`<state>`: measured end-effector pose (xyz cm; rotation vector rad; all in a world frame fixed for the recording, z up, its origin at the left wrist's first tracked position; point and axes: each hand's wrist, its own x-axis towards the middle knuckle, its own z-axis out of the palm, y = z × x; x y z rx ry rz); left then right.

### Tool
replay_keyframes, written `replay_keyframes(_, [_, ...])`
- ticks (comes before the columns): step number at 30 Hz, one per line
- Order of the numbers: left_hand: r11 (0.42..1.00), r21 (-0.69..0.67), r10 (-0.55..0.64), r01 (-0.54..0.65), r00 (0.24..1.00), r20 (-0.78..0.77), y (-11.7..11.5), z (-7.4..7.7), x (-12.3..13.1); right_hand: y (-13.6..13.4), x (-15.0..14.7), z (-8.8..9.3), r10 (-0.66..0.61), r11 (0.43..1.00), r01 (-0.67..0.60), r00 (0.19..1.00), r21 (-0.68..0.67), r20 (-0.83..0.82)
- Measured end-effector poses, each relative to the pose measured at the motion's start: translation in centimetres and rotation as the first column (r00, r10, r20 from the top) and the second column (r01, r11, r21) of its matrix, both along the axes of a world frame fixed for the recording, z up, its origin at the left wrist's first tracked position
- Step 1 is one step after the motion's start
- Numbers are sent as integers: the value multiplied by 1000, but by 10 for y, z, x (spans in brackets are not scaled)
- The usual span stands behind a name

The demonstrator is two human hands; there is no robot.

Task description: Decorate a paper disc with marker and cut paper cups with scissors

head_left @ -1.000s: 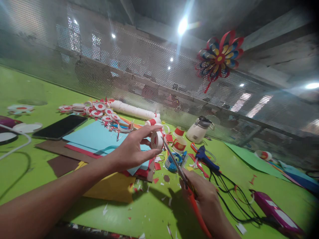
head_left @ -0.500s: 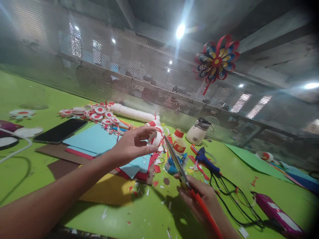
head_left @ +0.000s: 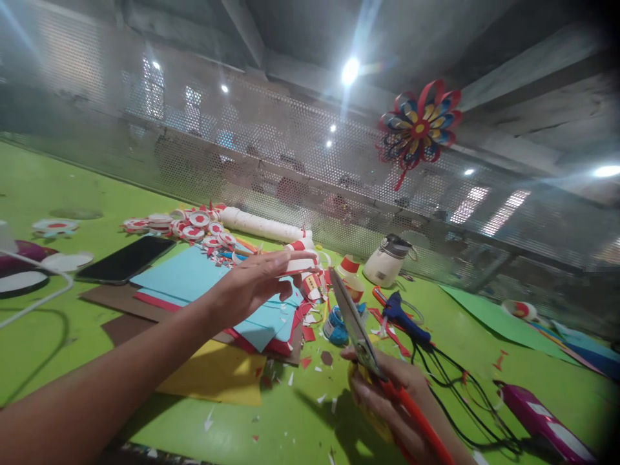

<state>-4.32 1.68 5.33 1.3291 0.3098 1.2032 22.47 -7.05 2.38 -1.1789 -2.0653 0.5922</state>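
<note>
My left hand [head_left: 259,281] pinches a small white paper ring with red on it [head_left: 299,265] between thumb and fingers, above the stack of blue paper [head_left: 179,274]. To its right, my right hand [head_left: 387,387] is wrapped round the red handles of a pair of scissors [head_left: 356,323]. The blades look closed and point up and away, close to the ring but apart from it. Behind them stand cut red and white paper cups [head_left: 349,271]. A small blue jar [head_left: 336,325] sits just left of the blades.
A blue glue gun [head_left: 402,316] with a black cord lies at right, near a purple device [head_left: 542,413]. Further back are a white jug [head_left: 386,261], a long white roll [head_left: 264,225] and piled red-white discs [head_left: 196,223]. A black phone [head_left: 126,258] lies at left. Paper scraps litter the green table [head_left: 281,426].
The paper ring has been turned in my left hand and now shows nearly edge-on. My right hand and the scissors have shifted slightly right. The view has tilted a little.
</note>
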Motion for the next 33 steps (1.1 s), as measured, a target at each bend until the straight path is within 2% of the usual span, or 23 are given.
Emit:
replay_keyframes(2, [998,-38,-46,48,998,45,2,-1,0,0,2,-2,57,997,-58,998,-43,-28])
replay_keyframes(5, [993,-58,-102,105,994,49,4,-4,0,-3,3,0,100,987,-97,995,-129,17])
replay_keyframes(7, [988,-65,-135,138,990,37,4,-4,1,-9,1,6,84,983,-79,996,-168,24])
replay_keyframes(11, [984,-56,-172,172,985,8,2,-3,4,-23,-4,14,29,982,-47,995,-181,-98])
replay_keyframes(15, [981,-42,-191,190,981,-16,1,-3,6,-26,3,7,-37,982,14,992,-190,-121])
replay_keyframes(19, [976,-51,-212,210,976,-41,1,-4,6,-24,10,0,26,969,-55,992,-242,-120])
replay_keyframes(26, [974,-80,-219,213,973,-69,-1,-4,7,-22,16,-5,56,969,-77,994,-233,-95])
replay_keyframes(33, [966,-127,-243,227,961,-130,0,-7,7,-18,18,-12,104,957,-145,980,-250,-168])
